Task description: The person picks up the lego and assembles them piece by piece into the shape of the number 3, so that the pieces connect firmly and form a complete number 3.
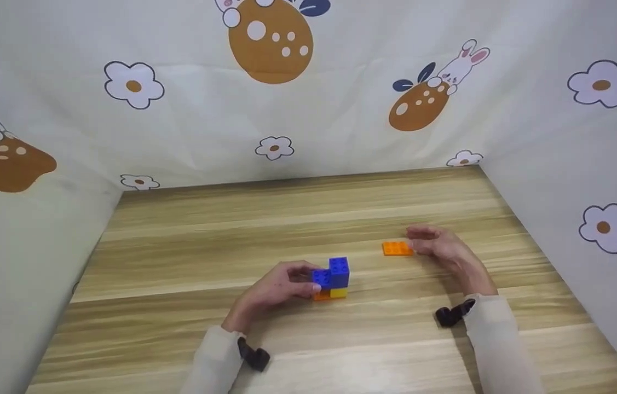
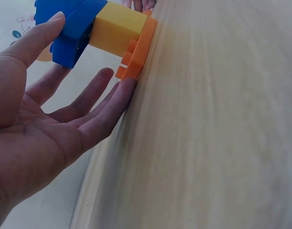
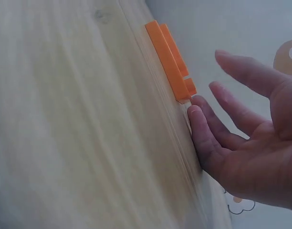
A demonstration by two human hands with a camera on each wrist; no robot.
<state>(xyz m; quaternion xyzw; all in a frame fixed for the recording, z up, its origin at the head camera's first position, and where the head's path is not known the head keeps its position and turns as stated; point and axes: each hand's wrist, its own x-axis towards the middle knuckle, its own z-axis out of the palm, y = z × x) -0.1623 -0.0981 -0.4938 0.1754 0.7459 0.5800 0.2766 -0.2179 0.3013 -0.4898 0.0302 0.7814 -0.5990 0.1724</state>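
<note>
A small block structure stands on the table: blue blocks (image 1: 339, 272) (image 2: 74, 28) on a yellow block (image 1: 338, 293) (image 2: 116, 29), over an orange plate (image 1: 321, 296) (image 2: 142, 50). My left hand (image 1: 281, 284) (image 2: 50, 109) pinches its blue part at the left side, thumb in front; the lower fingers reach the orange plate's edge. Farther right lies a separate flat orange plate (image 1: 397, 249) (image 3: 169, 62) with studs up. Beside its right end is my right hand (image 1: 445, 249) (image 3: 246, 129), fingers relaxed and apart, fingertips at or very near the plate; contact is unclear.
The wood-grain table (image 1: 231, 219) is bounded at the back and both sides by pale cloth (image 1: 199, 126) printed with flowers and rabbits. Dark wrist devices sit at the left cuff (image 1: 254, 355) and the right cuff (image 1: 453, 314).
</note>
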